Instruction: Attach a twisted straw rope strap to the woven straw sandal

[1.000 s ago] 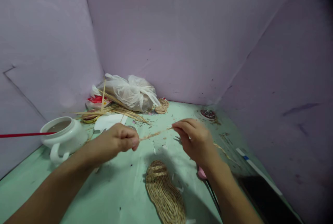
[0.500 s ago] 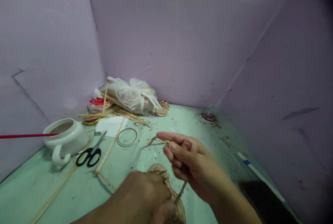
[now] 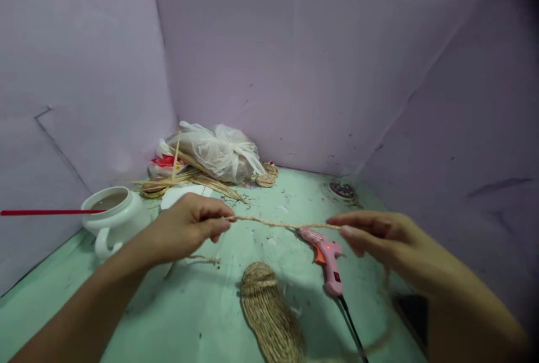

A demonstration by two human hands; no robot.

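A thin twisted straw cord [image 3: 278,223] is stretched nearly level across the middle of the view. My left hand [image 3: 189,227] pinches its left end, and a short tail hangs below that hand. Thumb and fingers of my right hand [image 3: 385,239] close on the cord at the right; a blurred length runs down from there. Below the cord, a sole-shaped piece of coiled straw cord [image 3: 272,312] lies on the table, its near end cut off by the frame. A pink hot glue gun [image 3: 330,264] with a lit red light lies just left of my right hand.
At left stands a white pot [image 3: 120,219] with a red stick across its mouth. Straw strips [image 3: 197,180] and a tied plastic bag [image 3: 227,152] lie at the back, near small woven pieces [image 3: 268,175]. A dark flat object [image 3: 415,312] is partly behind my right arm. Walls enclose the table.
My hands have moved up and apart from over the coiled piece, drawing the cord out between them. The glue gun has come into view; the scissors and ring are now hidden behind my left hand and arm.
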